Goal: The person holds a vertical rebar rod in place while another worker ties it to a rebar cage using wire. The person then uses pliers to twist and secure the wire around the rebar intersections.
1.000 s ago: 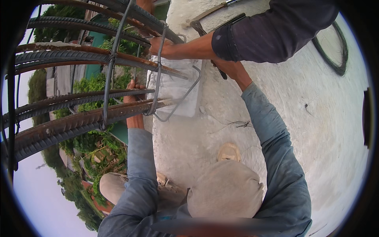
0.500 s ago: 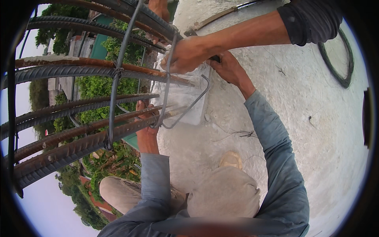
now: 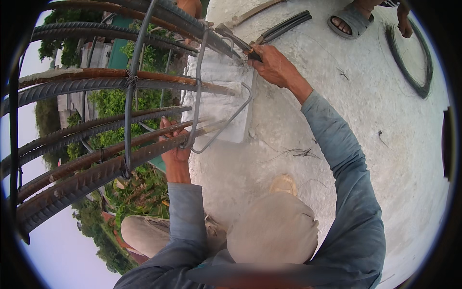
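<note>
My right hand (image 3: 276,67) is closed around the dark handle of a hand tool (image 3: 236,39) with a long metal head. The head points toward the upper rebars, above the concrete block (image 3: 228,130). My left hand (image 3: 175,151) is behind the lower ribbed rebars (image 3: 96,172), beside the bottom corner of a bent wire stirrup (image 3: 198,91). Its fingers are curled and partly covered by the bars, so what they hold is hidden. A hooked end of thinner steel (image 3: 240,113) sticks out over the block.
A coil of dark wire (image 3: 423,72) lies at the far right, near another person's sandalled foot (image 3: 353,21) and hand (image 3: 405,24). Another hand (image 3: 191,8) shows behind the upper bars. Dark bars (image 3: 284,27) and wire scraps (image 3: 303,152) lie on the concrete. Left of it, the slab drops toward greenery.
The other person's arm that reached across the upper bars has withdrawn to the upper right. My right hand has risen slightly, and the tool in it now shows.
</note>
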Demonstrator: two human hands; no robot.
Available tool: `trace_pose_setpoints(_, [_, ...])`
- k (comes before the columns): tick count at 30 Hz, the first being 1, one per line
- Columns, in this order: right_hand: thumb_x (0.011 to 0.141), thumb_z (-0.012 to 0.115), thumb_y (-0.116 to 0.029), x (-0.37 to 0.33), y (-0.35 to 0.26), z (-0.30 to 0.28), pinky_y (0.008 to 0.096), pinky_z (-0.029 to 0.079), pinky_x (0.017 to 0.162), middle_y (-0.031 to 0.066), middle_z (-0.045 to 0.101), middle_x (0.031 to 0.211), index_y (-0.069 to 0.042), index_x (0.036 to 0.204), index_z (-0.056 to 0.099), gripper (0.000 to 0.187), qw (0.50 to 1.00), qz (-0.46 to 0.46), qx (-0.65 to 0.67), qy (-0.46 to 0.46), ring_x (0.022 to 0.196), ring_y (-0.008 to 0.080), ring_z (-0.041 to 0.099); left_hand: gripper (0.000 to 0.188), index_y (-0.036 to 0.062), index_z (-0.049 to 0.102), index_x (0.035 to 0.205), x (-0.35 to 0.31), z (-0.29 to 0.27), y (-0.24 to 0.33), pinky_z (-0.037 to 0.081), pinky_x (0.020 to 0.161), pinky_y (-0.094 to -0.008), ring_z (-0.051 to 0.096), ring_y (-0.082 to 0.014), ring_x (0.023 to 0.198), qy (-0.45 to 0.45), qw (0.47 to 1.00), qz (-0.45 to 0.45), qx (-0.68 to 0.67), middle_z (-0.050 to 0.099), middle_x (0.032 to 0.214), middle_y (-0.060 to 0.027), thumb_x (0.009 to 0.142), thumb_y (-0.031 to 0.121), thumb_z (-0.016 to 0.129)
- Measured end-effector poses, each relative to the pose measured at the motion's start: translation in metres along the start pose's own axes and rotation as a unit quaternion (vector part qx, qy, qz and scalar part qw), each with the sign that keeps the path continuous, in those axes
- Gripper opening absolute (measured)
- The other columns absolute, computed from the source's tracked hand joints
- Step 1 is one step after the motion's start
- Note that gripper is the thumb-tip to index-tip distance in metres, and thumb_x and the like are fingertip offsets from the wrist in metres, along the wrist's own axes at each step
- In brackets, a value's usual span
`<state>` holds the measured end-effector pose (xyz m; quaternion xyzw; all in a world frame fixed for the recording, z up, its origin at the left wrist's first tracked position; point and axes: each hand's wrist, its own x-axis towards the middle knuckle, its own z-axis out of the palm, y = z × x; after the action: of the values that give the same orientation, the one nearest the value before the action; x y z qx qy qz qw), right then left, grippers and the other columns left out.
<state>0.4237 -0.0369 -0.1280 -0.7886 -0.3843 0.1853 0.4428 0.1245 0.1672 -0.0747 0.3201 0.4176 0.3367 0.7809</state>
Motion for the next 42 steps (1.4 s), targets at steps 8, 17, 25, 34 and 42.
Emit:
trace_pose_setpoints(8, [0.094, 0.063, -0.016, 0.002, 0.010, -0.010, 0.0413, 0.051, 0.075, 0.0198, 0.068, 0.084, 0.004, 0.119, 0.067, 0.032, 0.960, 0.117, 0.202, 0.151, 0.078, 0.0318, 0.067, 0.022, 0.0047, 0.057, 0.115, 0.009, -0.020, 0.019, 0.064, 0.065, -0.0296, 0.068, -0.0213, 0.082, -0.086, 0.992, -0.067, -0.056, 0.065, 0.096, -0.0129, 0.101, 0.018, 0.067])
trace_pose_setpoints(17, [0.098, 0.063, -0.020, -0.023, 0.001, 0.001, 0.0367, 0.054, 0.069, 0.0108, 0.066, 0.080, 0.003, 0.116, 0.065, 0.029, 0.949, 0.121, 0.261, 0.131, 0.070, 0.0196, 0.066, 0.021, 0.0027, 0.057, 0.113, -0.017, 0.008, 0.018, 0.067, 0.066, -0.0279, 0.069, -0.0206, 0.081, 0.010, 0.998, -0.039, -0.038, 0.065, 0.096, -0.0133, 0.101, 0.017, 0.067])
trace_pose_setpoints(25, [0.099, 0.062, -0.021, -0.028, 0.008, -0.020, 0.0340, 0.050, 0.062, 0.0067, 0.061, 0.071, 0.003, 0.113, 0.065, 0.028, 0.953, 0.088, 0.245, 0.156, 0.063, 0.0159, 0.060, 0.022, 0.0031, 0.057, 0.114, -0.008, -0.004, 0.026, 0.068, 0.071, -0.0302, 0.070, -0.0216, 0.087, -0.021, 0.999, -0.030, 0.016, 0.066, 0.100, -0.0139, 0.102, 0.020, 0.066])
trace_pose_setpoints(34, [0.097, 0.063, -0.022, 0.001, 0.004, -0.016, 0.0429, 0.049, 0.071, 0.0147, 0.062, 0.076, 0.002, 0.111, 0.066, 0.029, 0.976, 0.109, 0.134, 0.134, 0.070, 0.0279, 0.058, 0.022, 0.0047, 0.058, 0.116, -0.009, -0.006, 0.013, 0.066, 0.072, -0.0317, 0.068, -0.0187, 0.086, -0.027, 0.999, -0.032, -0.009, 0.066, 0.098, -0.0111, 0.102, 0.021, 0.066])
trace_pose_setpoints(42, [0.096, 0.065, -0.024, -0.002, -0.010, -0.048, 0.0432, 0.051, 0.071, 0.0141, 0.063, 0.076, -0.002, 0.115, 0.067, 0.029, 0.989, 0.108, 0.085, 0.058, 0.069, 0.0258, 0.062, 0.016, 0.0100, 0.050, 0.107, -0.008, 0.008, 0.025, 0.040, 0.050, -0.0251, 0.043, -0.0113, 0.063, 0.032, 0.997, -0.042, 0.049, 0.049, 0.080, -0.0050, 0.107, 0.023, 0.060])
